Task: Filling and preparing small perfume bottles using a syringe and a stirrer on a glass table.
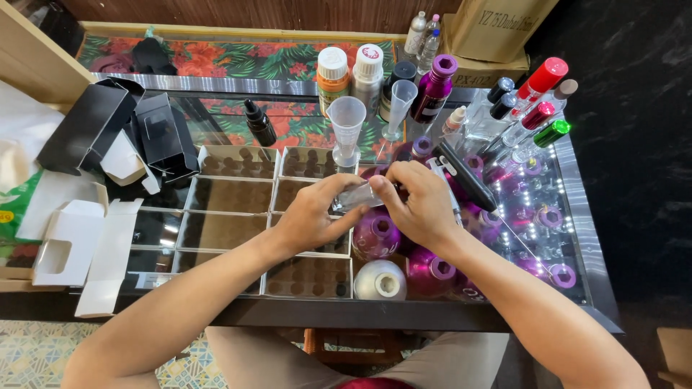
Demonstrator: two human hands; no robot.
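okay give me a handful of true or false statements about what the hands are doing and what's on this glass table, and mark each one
1. Both hands, left hand and right hand, hold one small clear bottle between them. True.
2. The clear plastic funnel lies on its side in a tray. False: it stands upright behind the hands.
3. The white folded boxes lie at the table's left end. True.
4. The black boxes sit at the right end, beside the spray bottles. False: they are at the far left.
5. Purple metal bottles lie below the hands. True.
6. The bottle with the red cap is in the left hand. False: it stands at the far right, untouched.
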